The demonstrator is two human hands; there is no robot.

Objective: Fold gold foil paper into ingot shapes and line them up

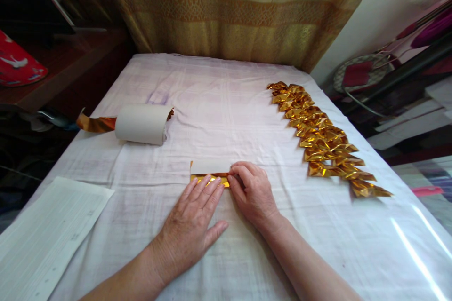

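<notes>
A small sheet of gold foil paper, pale on its back, lies on the cloth with its near side folded over to show shiny gold. My left hand rests flat on the folded gold strip, fingers stretched out and thumb apart. At the sheet's right end, my right hand pinches the edge between thumb and bent forefinger. On the right, folded gold foil pieces lie in overlapping rows. To the left is a rolled stack of pale-backed foil paper, with a gold sheet sticking out of its left end.
A white cloth covers the table. A printed paper sheet lies at the front left. Beyond the far edge hangs a gold-brown curtain. A red patterned object stands on a dark wooden surface at left. Assorted items crowd the right side.
</notes>
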